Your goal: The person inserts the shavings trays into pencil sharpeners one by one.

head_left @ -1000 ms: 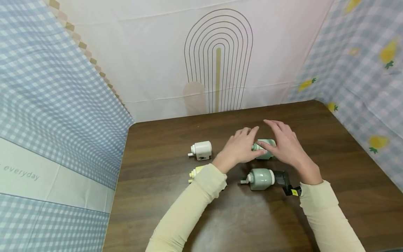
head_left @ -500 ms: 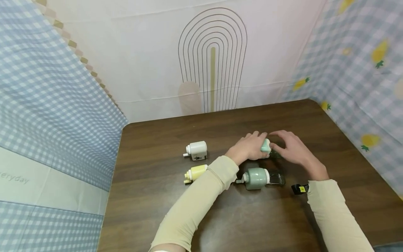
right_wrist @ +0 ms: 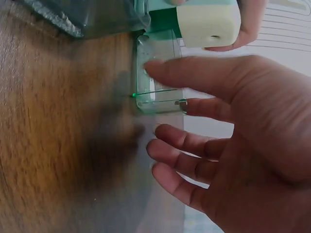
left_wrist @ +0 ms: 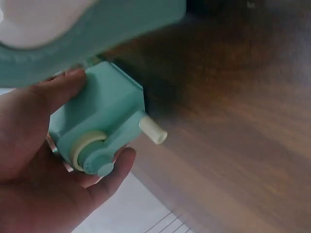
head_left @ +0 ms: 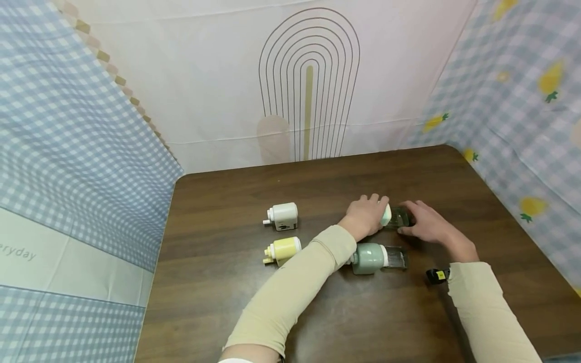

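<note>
In the head view my left hand grips a mint-green crank pencil sharpener lying on its side. The left wrist view shows thumb and fingers round its green body, with the crank handle free. From its cream base sticks a clear green-tinted shavings drawer. My right hand has thumb and index finger on this drawer; its other fingers are loosely bent. Nearer me lies a grey-green sharpener, its clear drawer pulled out; my left sleeve hides its crank side.
A white crank sharpener and a yellow one lie to the left on the dark wooden table. Shavings show inside the grey-green sharpener's drawer. A patterned cloth wall stands behind the table.
My left hand has moved right and taken hold of the mint-green sharpener. My right hand has lowered to the drawer, which now shows clearly beyond the base.
</note>
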Demonstrator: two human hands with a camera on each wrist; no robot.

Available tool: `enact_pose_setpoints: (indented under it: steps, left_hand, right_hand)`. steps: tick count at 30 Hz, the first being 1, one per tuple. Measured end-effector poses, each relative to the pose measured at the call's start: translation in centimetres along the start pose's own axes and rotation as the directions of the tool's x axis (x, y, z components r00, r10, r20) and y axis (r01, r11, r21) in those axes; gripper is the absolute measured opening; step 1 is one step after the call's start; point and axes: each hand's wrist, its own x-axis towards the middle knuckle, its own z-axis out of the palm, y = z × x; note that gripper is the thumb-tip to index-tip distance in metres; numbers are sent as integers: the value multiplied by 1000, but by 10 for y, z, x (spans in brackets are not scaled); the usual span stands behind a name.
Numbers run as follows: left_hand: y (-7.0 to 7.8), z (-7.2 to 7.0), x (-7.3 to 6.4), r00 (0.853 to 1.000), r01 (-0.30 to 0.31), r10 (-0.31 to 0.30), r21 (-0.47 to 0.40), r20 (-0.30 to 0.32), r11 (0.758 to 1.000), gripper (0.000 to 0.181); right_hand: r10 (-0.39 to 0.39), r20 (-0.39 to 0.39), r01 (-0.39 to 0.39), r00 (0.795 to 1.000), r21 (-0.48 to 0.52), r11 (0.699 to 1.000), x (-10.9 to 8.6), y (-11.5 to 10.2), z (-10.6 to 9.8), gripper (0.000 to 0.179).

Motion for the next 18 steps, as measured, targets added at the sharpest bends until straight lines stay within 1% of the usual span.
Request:
enact_pose_setpoints:
  steps: [4, 8, 12, 18]
  left_hand:
    - [-1, 1, -2, 1000, -13, 13, 21, -8, 1000, 66]
    - [-2, 2, -3, 1000, -9, 9, -1, 0, 1000, 62]
    - [-1, 2, -2, 1000, 5, -5, -23, 0, 1000, 62]
    - [2, 2, -4, 1000, 18, -18, -35, 2, 999, 62]
  right_hand:
    - [-4, 8, 4, 1000, 5, 1000, 2, 3, -1, 67]
    - [-16, 9, 16, 1000, 18, 1000, 3, 2, -1, 61]
    - [-26, -5, 27, 1000, 34, 999, 5, -1, 2, 59]
    - [-40, -15, 41, 999, 70, 997, 5, -6, 7, 59]
